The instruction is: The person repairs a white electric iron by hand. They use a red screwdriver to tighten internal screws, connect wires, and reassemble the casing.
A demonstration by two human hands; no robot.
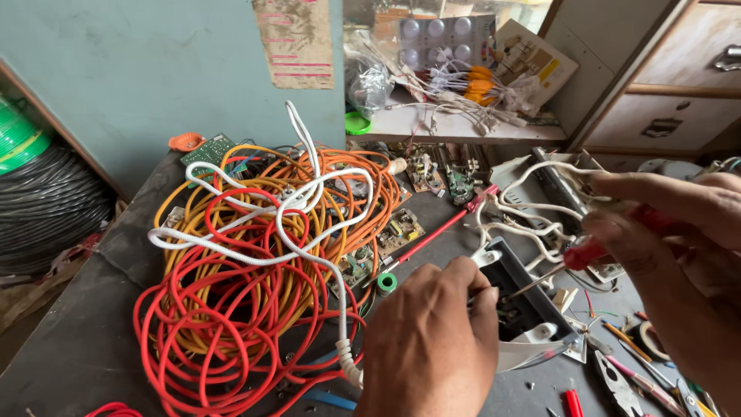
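My left hand [432,340] grips the near end of a white and black plastic device housing [525,309] that stands tilted on the dark workbench. My right hand [671,239] is closed around a red-handled screwdriver [587,253]. Its metal shaft points down and left into the open housing. White wires [532,208] loop out of the housing behind the screwdriver.
A big tangle of orange, red and white cables [262,255] fills the bench's left half. Small circuit boards [397,230], a long red screwdriver [440,230] and a green tape roll [386,283] lie in the middle. Pliers [617,386] and pens lie at lower right. A cluttered shelf [455,127] and drawers [679,85] stand behind.
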